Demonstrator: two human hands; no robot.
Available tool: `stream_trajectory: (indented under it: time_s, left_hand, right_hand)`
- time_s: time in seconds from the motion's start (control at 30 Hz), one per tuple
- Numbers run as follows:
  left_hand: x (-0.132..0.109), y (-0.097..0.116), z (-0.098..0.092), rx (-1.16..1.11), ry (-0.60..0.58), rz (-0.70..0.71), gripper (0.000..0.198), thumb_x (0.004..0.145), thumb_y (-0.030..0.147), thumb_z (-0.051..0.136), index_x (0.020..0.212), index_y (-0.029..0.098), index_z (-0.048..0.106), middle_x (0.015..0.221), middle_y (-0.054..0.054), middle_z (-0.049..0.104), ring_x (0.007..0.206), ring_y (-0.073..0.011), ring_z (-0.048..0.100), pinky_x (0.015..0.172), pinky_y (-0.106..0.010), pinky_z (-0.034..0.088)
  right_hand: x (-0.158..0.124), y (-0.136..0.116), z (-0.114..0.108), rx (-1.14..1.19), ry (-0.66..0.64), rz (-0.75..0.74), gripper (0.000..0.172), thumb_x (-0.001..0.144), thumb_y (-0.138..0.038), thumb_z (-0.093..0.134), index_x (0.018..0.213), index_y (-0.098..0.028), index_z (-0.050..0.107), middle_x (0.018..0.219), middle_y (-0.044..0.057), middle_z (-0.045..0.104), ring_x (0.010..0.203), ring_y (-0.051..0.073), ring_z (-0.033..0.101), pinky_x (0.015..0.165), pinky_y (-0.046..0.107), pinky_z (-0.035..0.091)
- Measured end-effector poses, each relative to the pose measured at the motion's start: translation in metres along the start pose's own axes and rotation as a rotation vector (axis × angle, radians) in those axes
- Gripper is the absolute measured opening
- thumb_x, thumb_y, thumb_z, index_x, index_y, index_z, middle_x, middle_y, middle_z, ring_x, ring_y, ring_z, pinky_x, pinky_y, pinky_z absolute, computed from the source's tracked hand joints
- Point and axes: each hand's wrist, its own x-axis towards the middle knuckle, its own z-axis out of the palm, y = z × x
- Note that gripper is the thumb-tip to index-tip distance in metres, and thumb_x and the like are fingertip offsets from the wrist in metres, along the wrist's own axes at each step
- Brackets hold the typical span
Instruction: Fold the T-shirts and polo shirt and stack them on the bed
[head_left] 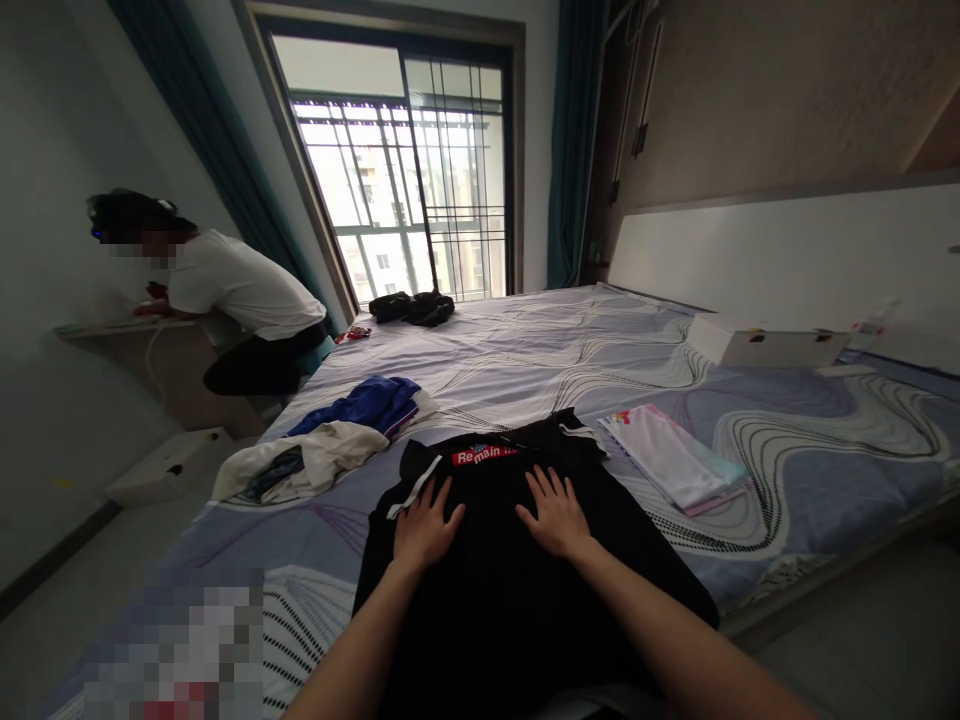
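Observation:
A black garment [495, 590] with a red band of white lettering lies spread on the near edge of the bed [525, 350]. My left hand [426, 527] rests flat on its left side, fingers stretched out. My right hand [553, 515] lies flat on its right side, fingers spread, just below the red band. Neither hand holds anything.
A folded white garment [675, 455] lies right of the black one. A heap of blue and white clothes [337, 435] lies to the left, and dark clothes [412, 307] near the window. A white box [765, 343] sits by the headboard. A person in a white shirt [240, 285] bends over a desk.

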Motion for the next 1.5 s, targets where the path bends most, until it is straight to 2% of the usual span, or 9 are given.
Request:
stream_trajectory:
  time_s: [0.1,0.3,0.5,0.7,0.83,1.0,1.27,1.37,1.5]
  left_hand:
    - [0.026,-0.010,-0.004,-0.006,0.075,-0.172,0.067,0.091,0.060,0.039,0.150,0.029,0.042,0.156,-0.019,0.041,0.140,-0.0425,0.041,0.109,-0.065,0.030]
    - [0.054,-0.023,-0.008,-0.036,0.408,-0.436,0.057,0.093,0.048,0.041,0.135,0.011,0.055,0.147,-0.026,0.047,0.144,-0.0402,0.033,0.112,-0.056,0.030]
    - [0.076,-0.036,-0.014,-0.083,0.596,-0.659,0.063,0.091,0.049,0.046,0.141,0.010,0.044,0.144,-0.025,0.051,0.135,-0.0361,0.044,0.109,-0.054,0.033]
    - [0.095,-0.064,-0.027,-0.111,0.449,-0.797,0.071,0.083,0.057,0.053,0.135,0.009,0.052,0.126,-0.027,0.063,0.123,-0.0446,0.053,0.101,-0.063,0.035]
    - [0.096,-0.096,-0.043,-0.221,0.204,-0.732,0.046,0.081,0.047,0.056,0.114,0.018,0.070,0.108,-0.021,0.073,0.108,-0.0422,0.065,0.096,-0.056,0.042]
    - [0.088,-0.125,-0.051,-0.317,0.240,-0.686,0.036,0.074,0.041,0.059,0.098,0.017,0.073,0.099,-0.018,0.075,0.097,-0.0375,0.070,0.081,-0.041,0.051]
    - [0.086,-0.145,-0.037,-0.754,0.293,-0.601,0.037,0.072,0.051,0.062,0.086,0.018,0.070,0.083,-0.010,0.075,0.081,-0.0285,0.070,0.075,-0.036,0.052]
    - [0.085,-0.149,-0.035,-0.754,0.416,-0.548,0.033,0.075,0.043,0.059,0.093,0.018,0.070,0.085,-0.009,0.074,0.081,-0.0269,0.069,0.078,-0.036,0.051]
    - [0.085,-0.148,-0.036,-0.745,0.540,-0.449,0.031,0.079,0.037,0.057,0.099,0.018,0.070,0.092,-0.008,0.073,0.089,-0.0263,0.067,0.087,-0.037,0.050]
  right_hand:
    - [0.030,0.004,0.000,-0.014,0.021,0.032,0.077,0.096,-0.061,0.036,0.158,-0.017,0.028,0.166,0.009,0.023,0.152,0.032,0.013,0.122,0.049,0.004]
    - [0.090,0.013,-0.005,-0.044,-0.011,0.102,0.070,0.096,-0.064,0.033,0.146,-0.017,0.051,0.140,0.016,0.060,0.134,0.034,0.046,0.119,0.051,0.009]
    - [0.158,0.026,-0.004,-0.075,-0.055,0.070,0.073,0.096,-0.068,0.026,0.141,-0.019,0.055,0.146,0.014,0.054,0.139,0.032,0.041,0.119,0.049,0.011]
    - [0.222,0.034,0.011,-0.142,0.034,0.130,0.071,0.098,-0.063,0.030,0.158,-0.025,0.029,0.166,0.008,0.023,0.151,0.032,0.018,0.120,0.053,0.012]
    - [0.242,0.022,0.014,-0.189,0.125,0.133,0.059,0.100,-0.041,0.033,0.154,-0.018,0.036,0.162,0.011,0.031,0.148,0.032,0.024,0.119,0.057,0.013]
    - [0.266,-0.056,0.010,-0.073,0.181,-0.047,0.045,0.090,-0.020,0.043,0.129,-0.015,0.064,0.135,0.016,0.062,0.129,0.030,0.050,0.111,0.045,0.033]
    - [0.320,-0.297,0.062,0.496,-0.235,-0.155,0.052,0.080,-0.025,0.063,0.131,-0.012,0.058,0.119,0.014,0.069,0.110,0.028,0.064,0.090,0.031,0.052]
    - [0.324,-0.320,0.074,0.660,-0.344,-0.305,0.047,0.086,-0.022,0.060,0.133,-0.020,0.053,0.117,0.005,0.070,0.103,0.019,0.066,0.083,0.024,0.053]
    - [0.332,-0.275,0.049,0.684,-0.600,-0.319,0.036,0.089,-0.038,0.068,0.117,-0.019,0.056,0.090,0.003,0.073,0.077,0.017,0.069,0.071,0.027,0.056]
